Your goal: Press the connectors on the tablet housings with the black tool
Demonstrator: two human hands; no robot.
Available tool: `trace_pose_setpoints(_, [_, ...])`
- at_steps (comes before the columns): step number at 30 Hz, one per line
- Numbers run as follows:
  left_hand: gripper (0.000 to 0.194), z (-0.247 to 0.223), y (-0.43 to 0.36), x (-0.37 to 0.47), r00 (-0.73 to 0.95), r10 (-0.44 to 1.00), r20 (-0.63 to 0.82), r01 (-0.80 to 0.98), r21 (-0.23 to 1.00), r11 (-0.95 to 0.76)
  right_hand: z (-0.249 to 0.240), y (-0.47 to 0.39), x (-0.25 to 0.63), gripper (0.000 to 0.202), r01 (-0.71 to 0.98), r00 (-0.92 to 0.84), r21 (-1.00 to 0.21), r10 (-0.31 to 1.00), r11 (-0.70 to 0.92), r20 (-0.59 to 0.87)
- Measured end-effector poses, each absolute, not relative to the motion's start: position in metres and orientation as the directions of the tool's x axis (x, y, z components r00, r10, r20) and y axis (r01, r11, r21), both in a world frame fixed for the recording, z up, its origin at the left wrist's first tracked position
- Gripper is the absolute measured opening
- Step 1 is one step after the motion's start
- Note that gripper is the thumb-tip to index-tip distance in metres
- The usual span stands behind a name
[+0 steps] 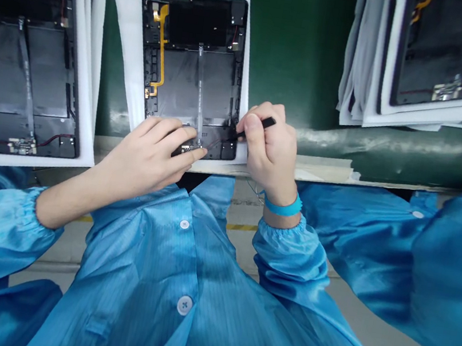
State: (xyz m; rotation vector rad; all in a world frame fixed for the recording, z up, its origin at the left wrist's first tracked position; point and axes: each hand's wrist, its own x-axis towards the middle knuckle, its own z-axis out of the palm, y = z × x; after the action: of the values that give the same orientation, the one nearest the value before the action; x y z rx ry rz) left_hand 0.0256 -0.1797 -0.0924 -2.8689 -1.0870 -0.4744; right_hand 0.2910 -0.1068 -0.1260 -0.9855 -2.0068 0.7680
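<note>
An opened tablet housing (179,84) with black inner parts, a yellow flex cable (161,50) and a grey ribbon cable (200,87) lies on a white foam sheet (125,24). My left hand (156,147) rests over its lower left edge, fingers apart, fingertips at the small circuit board near the bottom. My right hand (268,138), with a blue band at the wrist, grips a thin black tool (268,122). The tool's dark end reaches the housing's lower right edge. Its exact tip is hard to make out.
Another opened tablet (25,67) lies on stacked foam sheets at the left. A third tablet (448,55) sits on a foam stack (361,100) at the upper right. The green table's front edge (322,172) runs beside my body. A person in blue (455,270) is close at the right.
</note>
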Motion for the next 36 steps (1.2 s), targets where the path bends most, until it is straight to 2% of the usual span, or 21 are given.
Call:
trace_pose_setpoints(7, [0.031, -0.094, -0.185, 0.027, 0.705, 0.646, 0.293, 0.67, 0.023, -0.742, -0.127, -0.109, 0.292, 0.043, 0.38, -0.401, -0.759, 0.833, 0.529, 0.38])
trace_pose_setpoints(13, [0.032, -0.101, -0.187, 0.026, 0.699, 0.638, 0.322, 0.672, 0.008, -0.74, -0.125, -0.107, 0.289, 0.045, 0.344, -0.438, -0.806, 0.842, 0.481, 0.315])
trace_pose_setpoints(18, [0.032, -0.103, -0.186, 0.025, 0.682, 0.658, 0.319, 0.682, 0.048, -0.73, -0.122, -0.107, 0.29, 0.048, 0.377, -0.435, -0.811, 0.859, 0.447, 0.271])
trace_pose_setpoints(25, [0.033, -0.106, -0.187, 0.025, 0.623, 0.716, 0.314, 0.7, 0.184, -0.69, -0.129, -0.111, 0.286, 0.046, 0.357, -0.373, -0.809, 0.865, 0.467, 0.335])
trace_pose_setpoints(31, [0.036, -0.111, -0.189, 0.024, 0.596, 0.765, 0.244, 0.721, 0.257, -0.643, -0.122, -0.118, 0.274, 0.047, 0.335, -0.515, -0.801, 0.808, 0.497, 0.286])
trace_pose_setpoints(36, [0.039, -0.11, -0.188, 0.023, 0.614, 0.768, 0.181, 0.714, 0.288, -0.638, -0.121, -0.118, 0.276, 0.053, 0.376, -0.507, -0.801, 0.827, 0.467, 0.244])
